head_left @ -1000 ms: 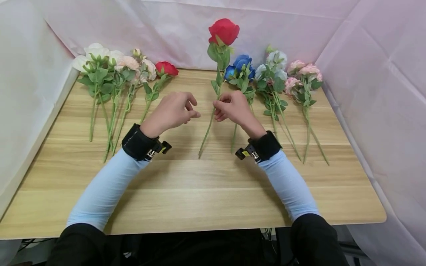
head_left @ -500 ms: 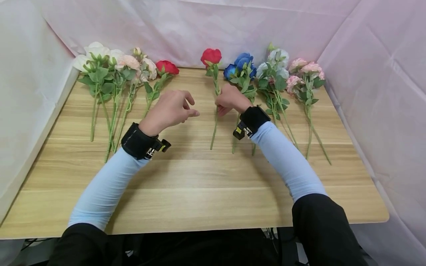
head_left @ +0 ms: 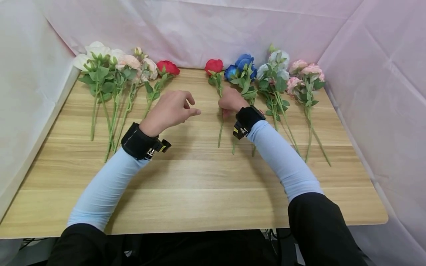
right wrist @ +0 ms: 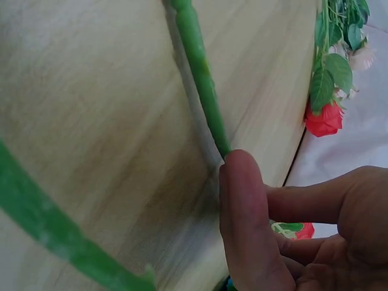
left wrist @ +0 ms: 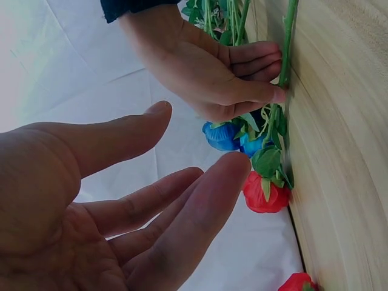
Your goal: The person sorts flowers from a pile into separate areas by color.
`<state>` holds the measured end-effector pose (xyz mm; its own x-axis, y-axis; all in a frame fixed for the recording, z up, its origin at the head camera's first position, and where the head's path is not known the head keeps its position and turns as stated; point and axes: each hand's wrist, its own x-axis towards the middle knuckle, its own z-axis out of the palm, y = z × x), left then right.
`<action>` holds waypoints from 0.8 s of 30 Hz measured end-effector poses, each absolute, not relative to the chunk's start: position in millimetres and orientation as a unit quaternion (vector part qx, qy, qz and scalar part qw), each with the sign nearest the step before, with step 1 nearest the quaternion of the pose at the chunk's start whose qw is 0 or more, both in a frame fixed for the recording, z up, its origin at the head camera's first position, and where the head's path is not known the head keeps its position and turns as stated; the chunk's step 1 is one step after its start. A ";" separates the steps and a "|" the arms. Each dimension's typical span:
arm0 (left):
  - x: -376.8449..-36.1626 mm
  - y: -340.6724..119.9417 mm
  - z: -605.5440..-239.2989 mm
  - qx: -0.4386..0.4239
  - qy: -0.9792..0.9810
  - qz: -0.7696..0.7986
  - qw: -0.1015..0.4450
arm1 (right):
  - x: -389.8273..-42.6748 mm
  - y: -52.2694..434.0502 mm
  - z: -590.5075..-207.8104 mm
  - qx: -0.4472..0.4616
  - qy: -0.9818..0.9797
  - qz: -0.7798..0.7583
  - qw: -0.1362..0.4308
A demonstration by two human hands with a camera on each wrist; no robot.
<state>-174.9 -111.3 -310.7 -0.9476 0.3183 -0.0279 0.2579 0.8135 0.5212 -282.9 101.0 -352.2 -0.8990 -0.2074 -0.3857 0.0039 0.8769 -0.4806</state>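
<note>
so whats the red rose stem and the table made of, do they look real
The red rose looks artificial: its stem is a smooth, even green, plastic-like rod, the petals fabric-like, though that is uncertain. The table shows pale wood grain in flat, matte bands, probably laminate or veneer rather than solid wood. The right hand pinches the stem.

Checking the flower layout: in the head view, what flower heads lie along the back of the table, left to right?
White and peach blooms → red rose → red rose on the stem the right hand holds → blue flower → pale blue flower → pink flowers.
</note>
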 end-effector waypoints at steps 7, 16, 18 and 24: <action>-175.1 -111.1 -308.5 0.153 0.952 0.261 0.051 | -279.6 103.1 -349.9 -0.065 0.952 -0.224 0.197; -174.7 -110.3 -309.6 0.151 0.953 0.256 0.057 | -274.9 112.3 -329.5 -0.111 0.958 -0.220 0.148; -175.1 -109.5 -310.1 0.152 0.953 0.254 0.058 | -272.9 116.4 -325.4 -0.133 0.951 -0.245 0.134; -175.0 -106.4 -312.0 0.162 0.951 0.258 0.057 | -253.0 129.3 -319.8 -0.205 0.926 -0.308 0.078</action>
<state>-175.0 -106.4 -312.0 -0.9408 0.3381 -0.0237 0.2799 0.8143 0.5086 -253.0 129.3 -319.8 -0.9036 -0.4280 -0.0172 -0.3324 0.7260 -0.6020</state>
